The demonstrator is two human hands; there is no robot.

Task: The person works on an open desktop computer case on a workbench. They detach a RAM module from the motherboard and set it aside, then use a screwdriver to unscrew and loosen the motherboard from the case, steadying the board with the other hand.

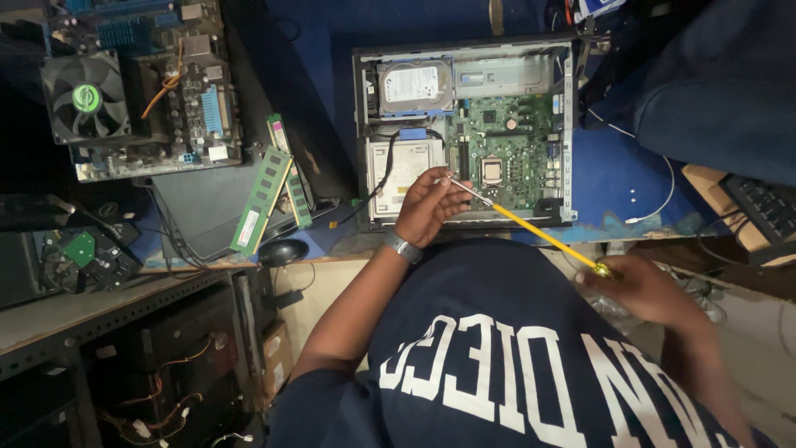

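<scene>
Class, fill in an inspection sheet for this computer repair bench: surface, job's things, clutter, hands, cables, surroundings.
Surface: blue bench top, worn front edge.
Job's things: open computer case lying flat, hard drive and green board exposed; yellow-shafted screwdriver.
Clutter: memory sticks, spare motherboard with fan, black mouse.
Hands: left hand pinches the screwdriver's tip; right hand grips its handle.
Cables: black cable inside case; white cable on bench.
Surroundings: keyboard at right, metal shelf below left.
</scene>
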